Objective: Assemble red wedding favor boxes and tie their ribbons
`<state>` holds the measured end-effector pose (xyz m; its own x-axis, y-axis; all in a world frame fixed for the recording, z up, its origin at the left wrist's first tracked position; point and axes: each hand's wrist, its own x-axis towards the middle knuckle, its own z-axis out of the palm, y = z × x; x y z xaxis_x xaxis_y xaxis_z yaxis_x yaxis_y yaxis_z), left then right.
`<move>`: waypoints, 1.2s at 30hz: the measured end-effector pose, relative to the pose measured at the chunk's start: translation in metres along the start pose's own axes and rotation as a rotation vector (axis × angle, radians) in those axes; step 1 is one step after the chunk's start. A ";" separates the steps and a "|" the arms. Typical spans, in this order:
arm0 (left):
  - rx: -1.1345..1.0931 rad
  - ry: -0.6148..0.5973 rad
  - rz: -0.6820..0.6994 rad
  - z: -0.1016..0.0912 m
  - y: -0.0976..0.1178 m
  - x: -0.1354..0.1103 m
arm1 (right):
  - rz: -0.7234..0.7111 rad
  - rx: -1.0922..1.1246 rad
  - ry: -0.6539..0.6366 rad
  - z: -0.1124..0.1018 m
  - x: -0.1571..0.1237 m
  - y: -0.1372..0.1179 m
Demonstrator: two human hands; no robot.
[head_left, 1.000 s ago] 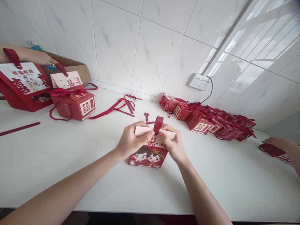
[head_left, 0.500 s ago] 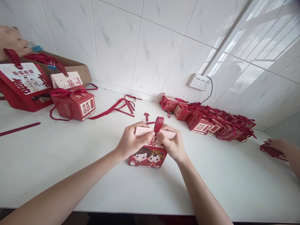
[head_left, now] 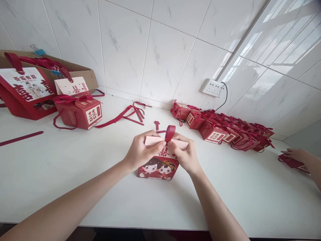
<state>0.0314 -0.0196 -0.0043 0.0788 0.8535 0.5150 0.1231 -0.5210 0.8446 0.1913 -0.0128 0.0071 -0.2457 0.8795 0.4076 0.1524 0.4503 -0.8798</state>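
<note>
On my head feed, the only view I have, the printed box [head_left: 160, 168] sits upright near the middle of the white table [head_left: 100, 197], its front showing 2 cartoon faces. I see the left hand [head_left: 144, 149] closed on the left part of its pale top edge, thumb in front, and the right hand [head_left: 185, 154] gripping the right part the same way. Both grips are narrow; the fingers behind the edge are mostly hidden from me. The 2 thumb tips nearly meet just below the red ribbon loop [head_left: 170, 133], which rises between them.

Off to my left I make out a rope-handled box [head_left: 71, 114] beside a large red bag [head_left: 15, 100], with a cardboard carton [head_left: 90, 78] behind them. Loose ribbons [head_left: 114, 119] lie between that box and the hands. Right of centre, many small red boxes [head_left: 213, 133] crowd along the wall below a power socket [head_left: 213, 87]. At the far right, a co-worker's hand [head_left: 304, 157] rests on 1 more red box [head_left: 291, 161].
</note>
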 end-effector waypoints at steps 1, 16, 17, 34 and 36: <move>0.002 0.000 0.002 0.000 0.000 0.000 | -0.001 -0.002 0.000 0.000 0.000 0.000; -0.010 -0.001 0.017 -0.001 0.000 0.001 | 0.006 0.018 -0.002 0.000 0.001 0.001; -0.010 -0.001 0.017 -0.001 0.000 0.001 | 0.005 0.020 -0.002 0.000 0.001 0.001; -0.100 -0.032 -0.055 0.001 -0.004 0.000 | 0.059 0.037 -0.044 -0.002 0.002 0.004; -0.094 -0.038 -0.052 0.002 -0.005 0.000 | 0.076 0.063 -0.063 -0.002 0.002 0.005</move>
<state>0.0325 -0.0172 -0.0090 0.1119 0.8779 0.4656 0.0347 -0.4717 0.8811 0.1935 -0.0089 0.0037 -0.2954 0.8984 0.3249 0.1126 0.3704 -0.9220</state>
